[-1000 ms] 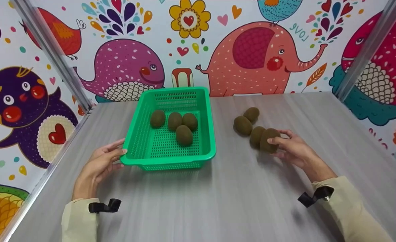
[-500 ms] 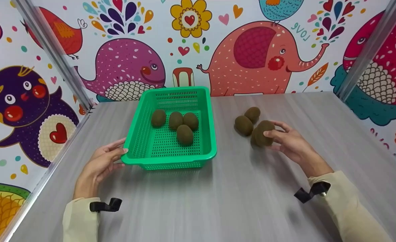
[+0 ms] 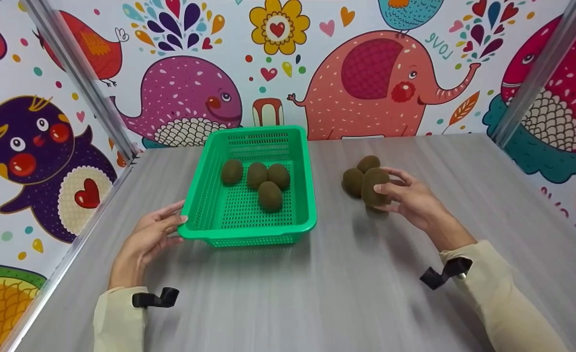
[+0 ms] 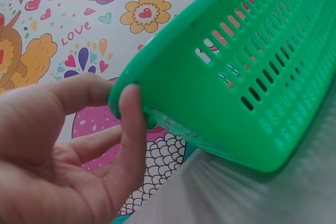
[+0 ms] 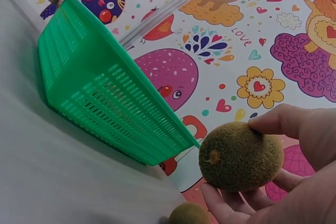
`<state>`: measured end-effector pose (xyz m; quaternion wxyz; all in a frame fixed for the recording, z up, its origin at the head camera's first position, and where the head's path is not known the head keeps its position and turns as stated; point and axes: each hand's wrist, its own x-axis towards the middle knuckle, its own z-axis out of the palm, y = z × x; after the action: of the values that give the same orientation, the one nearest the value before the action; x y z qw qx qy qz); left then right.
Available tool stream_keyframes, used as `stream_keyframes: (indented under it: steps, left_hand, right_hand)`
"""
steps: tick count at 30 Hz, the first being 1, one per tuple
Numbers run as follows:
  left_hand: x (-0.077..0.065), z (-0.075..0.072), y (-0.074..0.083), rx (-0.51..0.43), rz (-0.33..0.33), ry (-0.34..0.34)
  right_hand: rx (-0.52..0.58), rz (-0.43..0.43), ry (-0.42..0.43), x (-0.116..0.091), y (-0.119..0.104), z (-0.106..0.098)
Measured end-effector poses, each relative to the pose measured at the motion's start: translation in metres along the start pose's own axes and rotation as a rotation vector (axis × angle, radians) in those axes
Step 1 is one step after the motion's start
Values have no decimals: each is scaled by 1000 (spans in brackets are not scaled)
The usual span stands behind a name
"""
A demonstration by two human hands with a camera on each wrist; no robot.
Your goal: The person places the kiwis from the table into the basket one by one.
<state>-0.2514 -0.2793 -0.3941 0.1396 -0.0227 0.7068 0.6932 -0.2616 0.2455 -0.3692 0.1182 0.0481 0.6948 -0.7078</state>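
My left hand (image 3: 150, 238) pinches the near left corner of a green plastic basket (image 3: 249, 233), thumb on the rim and fingers beneath, as the left wrist view (image 4: 79, 145) also has it. Several brown kiwis (image 3: 270, 196) lie on the basket's perforated floor. To the right of the basket, my right hand (image 3: 412, 200) holds a kiwi (image 5: 239, 156) between thumb and fingers, raised above the table. Behind and under it in the head view are three more kiwis on the table, one (image 3: 353, 182) to the left and one (image 3: 368, 163) farther back; the third is mostly hidden.
A grey wood-grain table (image 3: 288, 298) runs back to a wall (image 3: 268, 73) printed with cartoon animals. Metal posts (image 3: 80, 78) stand at the back corners. Black bands (image 3: 155, 298) are strapped over both sleeves.
My right hand has moved left with its kiwi, now overlapping the kiwis on the table. The left hand keeps its hold on the basket, which stays in place.
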Motion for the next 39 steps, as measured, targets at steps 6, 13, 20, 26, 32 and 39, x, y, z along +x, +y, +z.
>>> stream_keyframes:
  steps: [6, 13, 20, 26, 32, 39]
  left_hand:
    - [0, 1, 1, 10, 2, 4]
    - [0, 0, 1, 10, 3, 7]
    - [1, 0, 0, 10, 8, 19]
    - [1, 2, 1, 8, 0, 25]
    - [0, 2, 2, 13, -1, 23]
    - [-1, 1, 3, 27, -7, 23]
  right_hand:
    - [-16, -19, -24, 3, -5, 9]
    - [-43, -33, -54, 6, -14, 20]
    - [-94, -34, -53, 9, -18, 30]
    - [-126, -33, -64, 11, -20, 40]
    - [-163, -29, -58, 14, -23, 53]
    - [-180, -56, -88, 18, -22, 70]
